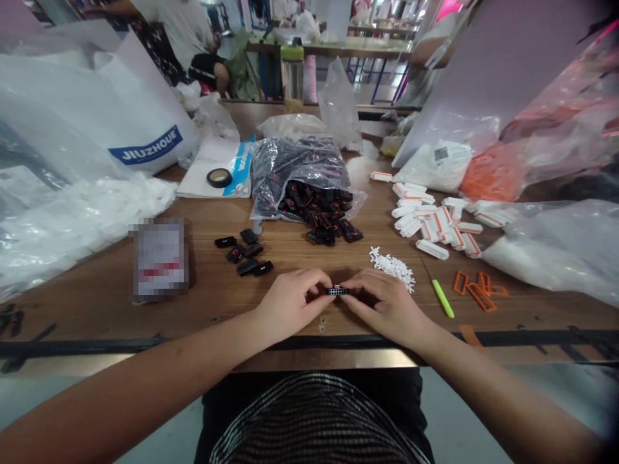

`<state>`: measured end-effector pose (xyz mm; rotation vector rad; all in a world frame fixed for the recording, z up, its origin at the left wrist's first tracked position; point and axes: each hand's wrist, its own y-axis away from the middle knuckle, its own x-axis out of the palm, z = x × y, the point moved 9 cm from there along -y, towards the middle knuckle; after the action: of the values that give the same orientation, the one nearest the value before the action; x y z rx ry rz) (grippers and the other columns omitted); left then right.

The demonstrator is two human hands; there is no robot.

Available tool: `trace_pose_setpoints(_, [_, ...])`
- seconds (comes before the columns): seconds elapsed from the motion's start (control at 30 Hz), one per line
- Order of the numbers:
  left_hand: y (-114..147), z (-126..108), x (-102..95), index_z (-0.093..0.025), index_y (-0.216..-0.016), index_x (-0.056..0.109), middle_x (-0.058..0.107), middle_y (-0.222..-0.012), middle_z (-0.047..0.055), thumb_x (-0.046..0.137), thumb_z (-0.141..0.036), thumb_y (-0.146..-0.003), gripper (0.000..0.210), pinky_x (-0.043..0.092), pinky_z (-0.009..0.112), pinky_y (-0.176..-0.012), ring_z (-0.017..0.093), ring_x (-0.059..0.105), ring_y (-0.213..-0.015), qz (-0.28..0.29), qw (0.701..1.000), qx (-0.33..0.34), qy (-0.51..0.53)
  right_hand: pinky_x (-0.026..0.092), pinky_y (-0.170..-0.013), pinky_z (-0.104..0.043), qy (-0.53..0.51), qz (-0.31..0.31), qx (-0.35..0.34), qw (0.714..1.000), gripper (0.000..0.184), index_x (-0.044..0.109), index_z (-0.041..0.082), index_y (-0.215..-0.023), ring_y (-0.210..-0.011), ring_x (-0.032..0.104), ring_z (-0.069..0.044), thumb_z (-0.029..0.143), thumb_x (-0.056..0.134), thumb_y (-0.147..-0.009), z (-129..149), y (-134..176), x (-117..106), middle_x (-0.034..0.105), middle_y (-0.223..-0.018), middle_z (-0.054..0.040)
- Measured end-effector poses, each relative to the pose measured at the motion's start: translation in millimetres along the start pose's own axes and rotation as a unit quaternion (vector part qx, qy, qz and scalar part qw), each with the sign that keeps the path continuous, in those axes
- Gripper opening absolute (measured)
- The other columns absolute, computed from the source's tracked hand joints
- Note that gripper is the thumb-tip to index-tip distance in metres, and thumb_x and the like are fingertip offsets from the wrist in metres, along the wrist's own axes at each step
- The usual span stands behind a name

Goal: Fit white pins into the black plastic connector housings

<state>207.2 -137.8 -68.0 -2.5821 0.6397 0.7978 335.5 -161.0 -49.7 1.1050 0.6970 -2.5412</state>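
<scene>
Pinching one black connector [338,291] between two hands [290,303] [389,308]; one green-handled tool [441,295] lies rightward.

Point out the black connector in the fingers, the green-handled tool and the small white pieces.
Black connector [338,292], head view: its face with the openings.
Green-handled tool [443,298], head view: its handle.
Small white pieces [393,267], head view: middle of the pile.
</scene>
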Motion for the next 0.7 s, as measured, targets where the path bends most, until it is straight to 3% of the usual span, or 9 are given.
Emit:
trace_pose_setpoints(0.1, [0,-1,1.7,-0.02,-0.086,0.065,0.061,-0.07,-0.003,0.067,-0.027,-0.084,0.008,0.042,0.023,-0.056,0.011,0.054,-0.059,0.013,0.998,-0.008,-0.06,0.049,-0.079,-0.037,0.028,0.011,-0.008,1.0,0.015,0.07,0.02,-0.097,-0.083,0.062,-0.018,0.028,0.058,-0.09,3,-1,-1,0.069,-0.086,-0.0048])
trace_pose_setpoints(0.2, [1,-4,2.4,-0.02,-0.085,0.063,0.057,-0.069,-0.003,0.064,-0.026,-0.085,0.007,0.037,0.025,-0.056,0.011,0.05,-0.058,0.021,0.995,-0.006,-0.098,0.05,-0.083,-0.036,0.03,-0.001,0.017,0.999,0.017,0.071,0.021,-0.1,-0.091,0.064,-0.019,0.028,0.058,-0.09,-4,5,-24,0.071,-0.097,-0.0063])
trace_pose_setpoints(0.33, [1,-4,5.4,-0.02,-0.086,0.06,0.057,-0.078,-0.002,0.062,-0.026,-0.086,0.006,0.035,0.026,-0.056,0.01,0.048,-0.058,0.036,0.994,-0.008,-0.107,0.049,-0.066,-0.029,0.111,-0.055,0.184,0.975,0.018,0.072,0.022,-0.089,-0.071,0.064,-0.016,0.032,0.058,-0.089,-56,34,-82,0.073,-0.083,-0.0031])
trace_pose_setpoints(0.4, [1,-3,6.3,-0.02,-0.086,0.059,0.056,-0.08,-0.002,0.061,-0.026,-0.086,0.007,0.034,0.027,-0.057,0.01,0.047,-0.058,0.039,0.993,-0.008,-0.113,0.046,-0.06,-0.028,0.167,-0.029,0.248,0.954,0.019,0.073,0.022,-0.083,-0.066,0.063,-0.016,0.035,0.06,-0.086,-80,54,-97,0.072,-0.078,-0.0022])
trace_pose_setpoints(0.5, [1,-2,7.7,-0.02,-0.086,0.058,0.054,-0.079,-0.002,0.061,-0.027,-0.086,0.008,0.034,0.027,-0.057,0.01,0.046,-0.059,0.045,0.992,-0.008,-0.119,0.045,-0.058,-0.027,0.172,0.003,0.286,0.942,0.019,0.074,0.023,-0.08,-0.067,0.065,-0.017,0.036,0.06,-0.084,-100,72,-98,0.074,-0.077,-0.0005])
trace_pose_setpoints(0.7, [1,-2,7.6,-0.019,-0.085,0.058,0.053,-0.078,-0.002,0.061,-0.027,-0.086,0.008,0.034,0.027,-0.057,0.01,0.045,-0.059,0.05,0.992,-0.012,-0.112,0.043,-0.059,-0.028,0.2,0.01,0.259,0.945,0.018,0.073,0.024,-0.075,-0.061,0.063,-0.016,0.034,0.061,-0.083,-98,63,-88,0.072,-0.069,-0.0003])
